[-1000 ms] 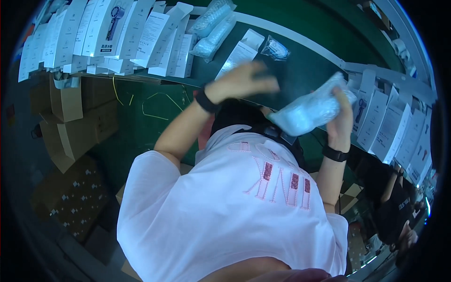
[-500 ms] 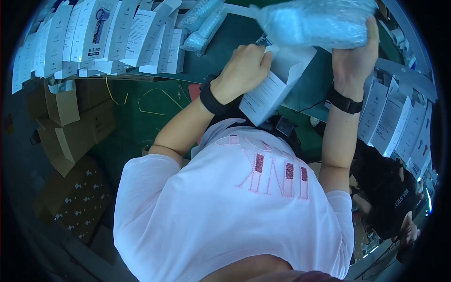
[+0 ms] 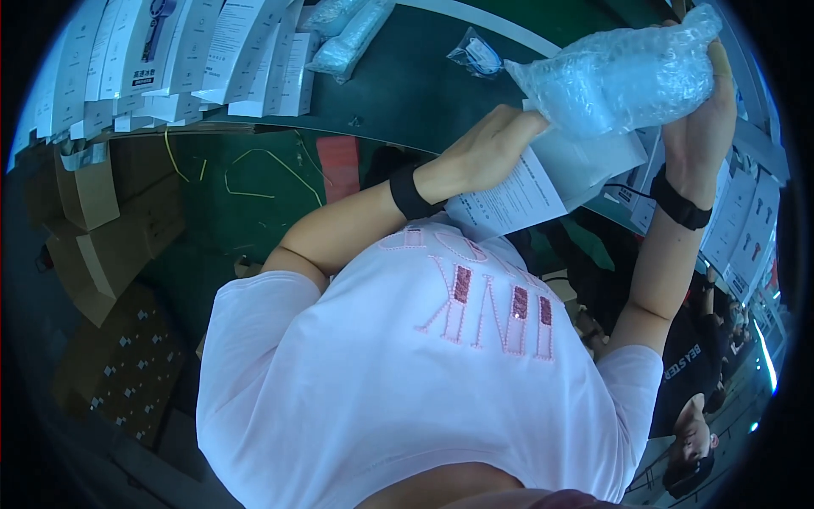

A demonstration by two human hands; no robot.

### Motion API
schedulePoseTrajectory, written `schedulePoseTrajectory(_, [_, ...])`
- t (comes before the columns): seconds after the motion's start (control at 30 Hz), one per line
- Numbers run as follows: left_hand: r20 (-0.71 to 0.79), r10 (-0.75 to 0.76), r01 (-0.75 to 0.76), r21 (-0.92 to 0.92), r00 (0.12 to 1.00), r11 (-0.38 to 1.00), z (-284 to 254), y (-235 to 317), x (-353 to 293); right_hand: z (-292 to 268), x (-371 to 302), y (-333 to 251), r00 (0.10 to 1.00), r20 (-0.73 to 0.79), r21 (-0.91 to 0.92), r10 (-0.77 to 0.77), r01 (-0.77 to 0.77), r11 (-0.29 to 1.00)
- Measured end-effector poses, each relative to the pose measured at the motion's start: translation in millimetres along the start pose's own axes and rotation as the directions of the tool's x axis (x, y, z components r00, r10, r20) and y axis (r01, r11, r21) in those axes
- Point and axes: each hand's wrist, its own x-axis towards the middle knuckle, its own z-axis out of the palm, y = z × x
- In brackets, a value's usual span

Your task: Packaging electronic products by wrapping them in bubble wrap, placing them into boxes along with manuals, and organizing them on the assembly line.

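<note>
My left hand [image 3: 487, 153] grips a white carton [image 3: 515, 200] by its upper edge, close to my shirt; the carton is tilted, with printed lines on its side. My right hand [image 3: 710, 106] is closed around the far end of a bubble-wrapped package [image 3: 623, 81]. The package's near end lies over the top of the carton, beside my left fingers. Whether it reaches inside the carton I cannot tell. Beyond my left hand, a small clear bag with a cable [image 3: 476, 54] lies on the dark green table [image 3: 394, 97].
Rows of white cartons [image 3: 174, 51] stand at the far left of the table, beside bubble-wrapped packages [image 3: 352, 42]. More white cartons [image 3: 733, 212] are on the right. Brown cardboard boxes [image 3: 85, 246] sit on the floor at left. A person in black [image 3: 687, 365] is at lower right.
The package has come down and right, nearer the carton's top. My left hand and the carton have shifted right, and the carton has turned. The small bag has come into fuller view.
</note>
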Motion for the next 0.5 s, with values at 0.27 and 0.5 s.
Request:
schedulePoseTrajectory(0.27, [-0.021, 0.045, -0.036, 0.338, 0.999, 0.94, 3, 5, 0, 7, -39, -12, 0.949, 0.243, -0.045, 0.199, -0.194, 0.98])
schedulePoseTrajectory(0.5, [-0.177, -0.033, 0.047, 0.078, 0.984, 0.996, -21, 7, -7, 43, -70, 7, 0.787, 0.609, -0.62, 0.101, 0.393, 0.679])
